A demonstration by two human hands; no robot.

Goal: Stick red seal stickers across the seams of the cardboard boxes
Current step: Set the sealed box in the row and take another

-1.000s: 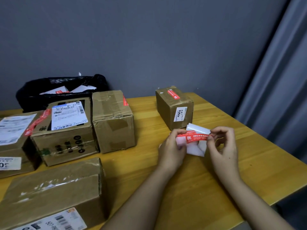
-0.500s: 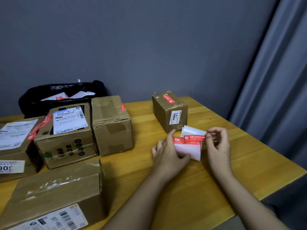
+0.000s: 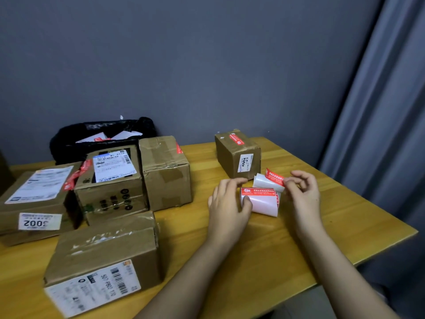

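My left hand holds a white roll of sticker backing on the table, thumb pressed on its face; one red seal sticker remains along its top edge. My right hand pinches the end of a red seal sticker that is peeled up and free of the roll. Just behind stands a small cardboard box with a red seal on top. Several more cardboard boxes lie to the left: a plain one, a labelled one, a flat one and a near one.
A black plastic bag holding white and red scraps sits at the back left against the grey wall. The wooden table ends close on the right, where a grey curtain hangs.
My right hand has pulled the red sticker up and to the right, off the backing. The left hand has shifted its hold on the roll. The camera has tilted slightly.
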